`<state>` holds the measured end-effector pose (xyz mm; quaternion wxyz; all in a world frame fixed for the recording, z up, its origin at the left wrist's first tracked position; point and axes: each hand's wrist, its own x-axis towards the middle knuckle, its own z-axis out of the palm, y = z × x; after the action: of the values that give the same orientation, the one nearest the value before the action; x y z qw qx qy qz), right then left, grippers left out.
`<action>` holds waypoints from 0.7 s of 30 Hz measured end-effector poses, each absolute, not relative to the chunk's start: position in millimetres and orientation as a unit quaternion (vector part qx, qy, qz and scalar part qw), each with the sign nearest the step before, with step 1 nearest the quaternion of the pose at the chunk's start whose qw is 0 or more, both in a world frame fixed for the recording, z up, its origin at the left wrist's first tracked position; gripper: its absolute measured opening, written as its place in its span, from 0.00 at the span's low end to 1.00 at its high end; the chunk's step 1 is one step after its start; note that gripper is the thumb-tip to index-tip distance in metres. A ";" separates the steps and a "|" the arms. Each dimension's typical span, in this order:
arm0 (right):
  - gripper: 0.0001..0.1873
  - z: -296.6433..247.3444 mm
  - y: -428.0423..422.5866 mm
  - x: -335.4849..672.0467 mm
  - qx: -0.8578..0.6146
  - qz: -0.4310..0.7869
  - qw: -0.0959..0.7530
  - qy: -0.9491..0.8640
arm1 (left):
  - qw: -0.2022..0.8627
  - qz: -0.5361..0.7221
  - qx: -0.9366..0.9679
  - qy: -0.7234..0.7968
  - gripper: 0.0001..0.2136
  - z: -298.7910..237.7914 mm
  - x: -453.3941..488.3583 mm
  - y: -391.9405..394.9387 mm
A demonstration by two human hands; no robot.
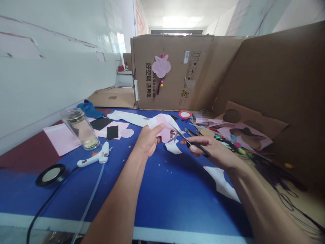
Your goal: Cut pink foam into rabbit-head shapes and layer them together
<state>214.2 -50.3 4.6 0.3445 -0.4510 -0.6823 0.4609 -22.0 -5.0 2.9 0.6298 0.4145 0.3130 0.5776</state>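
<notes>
My left hand (148, 140) pinches a piece of pink craft sheet (165, 134) with a white part attached, raised above the blue table (162, 200). My right hand (205, 151) grips a pair of black-handled scissors (191, 142). Their metal blades reach into the pink piece's edge near my left fingers. The blade tips are hidden behind the sheet. White offcuts and small scraps lie on the table below my hands.
A white glue gun (93, 156) with its cord, a glass jar (80, 129) and a black tape roll (52, 175) stand to the left. Pink and black sheets lie beyond them. Cardboard walls rise behind, and pens and cut shapes crowd the right.
</notes>
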 end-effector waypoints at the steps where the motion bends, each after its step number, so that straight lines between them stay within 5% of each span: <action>1: 0.29 4.1 -50.2 214.4 -0.452 0.461 0.345 -0.681 | 0.630 0.577 0.415 0.313 0.14 3.0 -22.1 -5.0; 21: 0.29 0.0 -48.9 216.6 -0.450 0.482 0.339 -0.671 | 0.636 0.567 0.422 0.310 0.13 2.6 -22.5 -4.0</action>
<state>216.6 -48.9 0.0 0.3390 -0.4501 -0.6713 0.4816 -22.5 -4.0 2.6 0.6365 0.4221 0.3095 0.5665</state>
